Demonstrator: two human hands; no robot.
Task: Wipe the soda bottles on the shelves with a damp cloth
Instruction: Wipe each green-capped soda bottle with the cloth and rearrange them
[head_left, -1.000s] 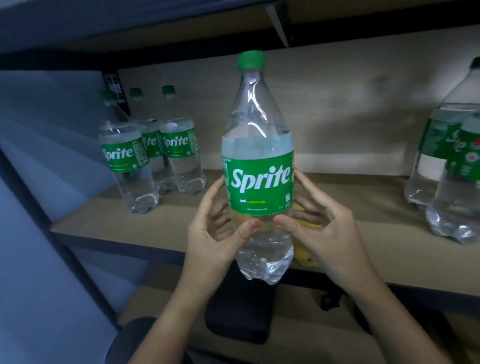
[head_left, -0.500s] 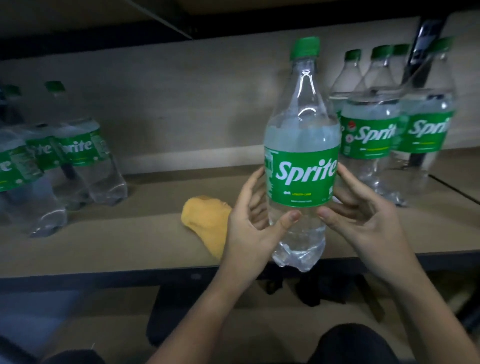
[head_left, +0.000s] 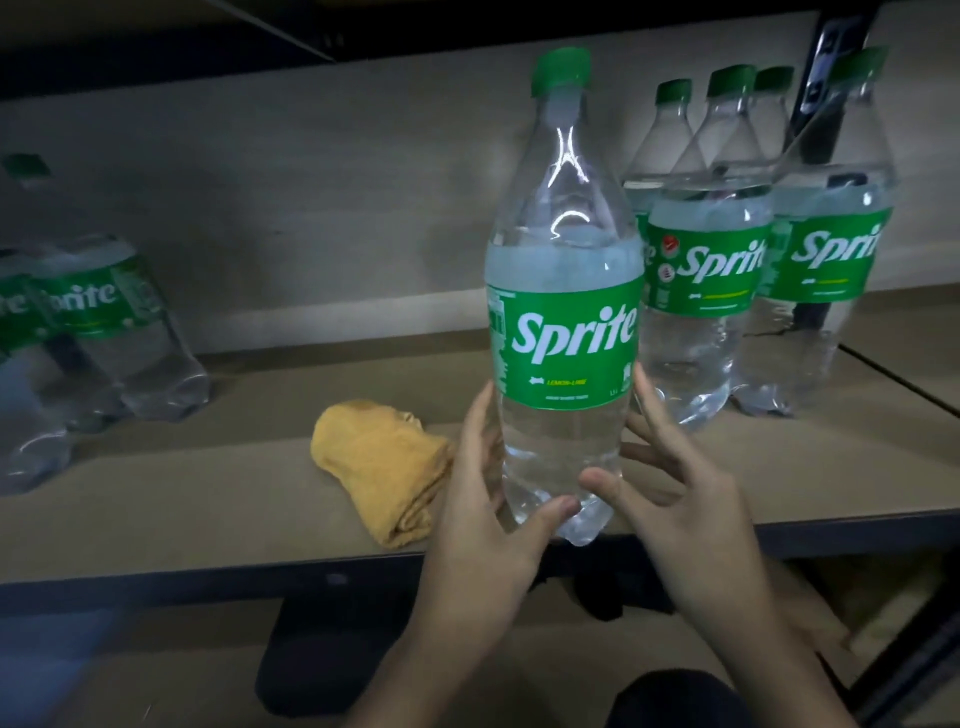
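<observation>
Nearest the camera, both hands cradle one Sprite bottle (head_left: 563, 332) low on its clear body, below the green label. The left hand (head_left: 483, 514) curls around the bottle's left side, thumb tip pressed on the front near the base, fingers reaching behind. The right hand (head_left: 675, 499) meets it from the right, thumb tip on the front beside the left thumb and fingers spread and bent around the far side; how firmly those fingers bear on the plastic cannot be told. The bottle stands upright, its long axis vertical, green cap uppermost, its base level with the front edge of the shelf (head_left: 208, 525) and seemingly lifted just off it.

The relation that matters is the yellow cloth (head_left: 387, 467): it lies bunched on the shelf just left of the held bottle, beside the left hand and close against its knuckles, with its long side running back to front. The left hand is clearly nearer; the right would have to cross the bottle. So a likely next move is for the right hand to take the bottle's weight while the left lets go and picks up the cloth.

Farther back, right of the held bottle, a group of Sprite bottles (head_left: 711, 280) stands upright near the back wall. Well left of the held bottle, more bottles (head_left: 114, 322) stand blurred.
</observation>
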